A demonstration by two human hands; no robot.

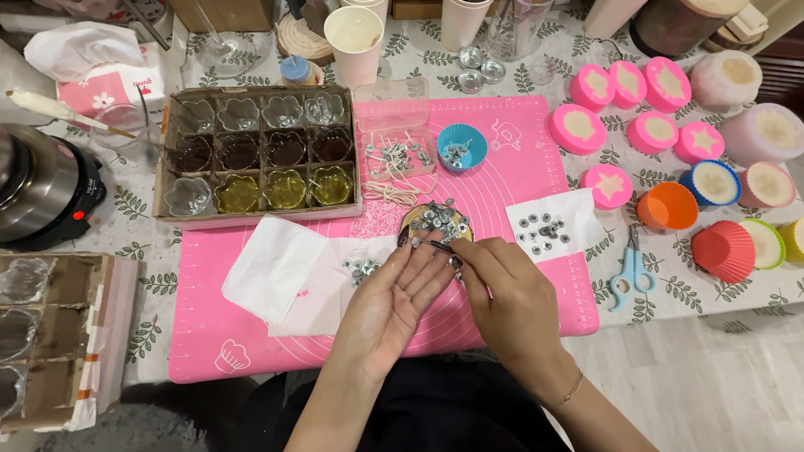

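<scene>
**Hands busy with tiny metal bits**

Both hands meet over the pink mat (251,335). Left hand (394,301) lies open, palm up, fingers spread flat. Right hand (502,293) pinches a thin wick (437,245) at the fingertips and holds it just over the left palm. I cannot tell if a metal bit sits on its end.

Things could go wrong from here, I think. The wick is small and thin — a loose pinch could let it drop onto the mat, or roll off the counter edge near the lap. A bump from a wrist could knock the small round dish (435,224) just past the fingers and spill its metal tabs.

Now the holders. That dish is heaped with silver tabs. More tabs lie loose on white paper (548,222) to the right and on a tissue (276,268) to the left. A blue cup (462,146) holds a few tabs too. A clear box (394,125) has white wicks in it. The cardboard tray (260,151) holds flower-shaped glass cups — clear, brown and yellow ones. Pink moulds (578,127) at the right are filled with pale wax.
</scene>
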